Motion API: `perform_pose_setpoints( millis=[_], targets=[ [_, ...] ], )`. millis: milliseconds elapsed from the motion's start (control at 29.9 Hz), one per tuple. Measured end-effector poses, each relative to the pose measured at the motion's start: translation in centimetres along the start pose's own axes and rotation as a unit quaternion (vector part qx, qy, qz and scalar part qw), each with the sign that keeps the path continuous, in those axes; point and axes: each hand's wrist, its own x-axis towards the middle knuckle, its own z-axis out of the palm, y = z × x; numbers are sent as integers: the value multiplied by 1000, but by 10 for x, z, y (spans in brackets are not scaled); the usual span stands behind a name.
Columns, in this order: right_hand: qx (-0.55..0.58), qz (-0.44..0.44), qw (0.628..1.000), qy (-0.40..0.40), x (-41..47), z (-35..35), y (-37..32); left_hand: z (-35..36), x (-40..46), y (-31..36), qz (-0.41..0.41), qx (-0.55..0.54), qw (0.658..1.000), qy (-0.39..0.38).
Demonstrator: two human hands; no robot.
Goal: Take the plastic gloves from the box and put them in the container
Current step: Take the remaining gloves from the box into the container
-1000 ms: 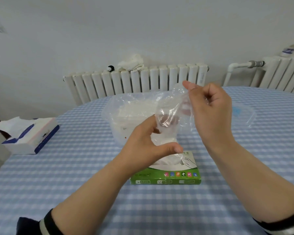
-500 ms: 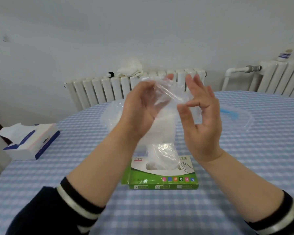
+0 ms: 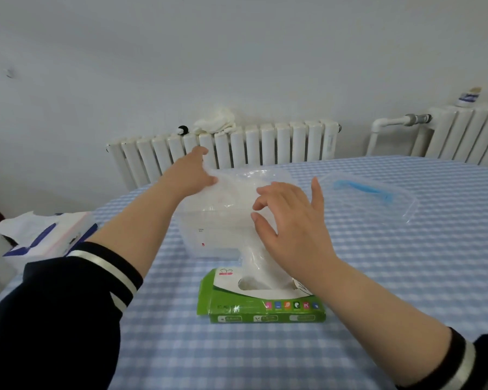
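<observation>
On checked blue-and-white surface [image 3: 378, 277], centre: green glove box [image 3: 265, 308], lying flat, oval opening upward, clear film of plastic gloves protruding [image 3: 255, 263] from it. Just behind box: clear container [image 3: 209, 235], lidless, heaped with crumpled plastic gloves. Over container's top: one plastic glove [image 3: 237, 182], spread out. Left hand [image 3: 190, 173], at container's far left edge, fingers pinching that glove's corner. Right hand [image 3: 290, 220], above container's near right side, fingers spread and relaxed, tips on or just over the film; contact cannot be told. Right of container, apart from it: clear lid [image 3: 378, 192] with blue strip, flat on surface. Far left edge: tissue box [image 3: 48, 237], white and blue, tissue sticking out. Behind surface, against wall: white radiator [image 3: 265, 147], white cloth [image 3: 216, 121] bundled on top.
</observation>
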Motion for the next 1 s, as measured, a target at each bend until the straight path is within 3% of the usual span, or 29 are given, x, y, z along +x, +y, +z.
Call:
perform_pose_setpoints(
  millis=[167, 401, 501, 601, 701, 768, 868, 1002],
  targets=[
    [-5, -24, 1000, -19, 2, -5, -6, 8, 2, -12, 5, 169, 985, 33],
    [38, -20, 994, -102, 3, -12, -15, 12, -8, -14, 57, 229, 964, 120],
    [22, 23, 981, -194, 6, -20, -16, 10, -15, -16, 84, 191, 966, 151],
    [-96, 69, 941, -316, 9, -27, -14, 12, -31, -15, 125, 105, 957, 241],
    [-195, 106, 891, -395, 11, -26, -9, 21, -60, -6, 178, -34, 909, 376],
    [-171, 136, 879, -425, 8, -19, -5, 35, -83, 1, 218, -106, 877, 415],
    [-80, 180, 882, -428, 4, -8, -1, 59, -114, 8, 251, -168, 878, 371],
    [-57, 160, 900, -401, 2, -5, -5, 75, -141, 8, 222, -220, 932, 186]
  ],
)
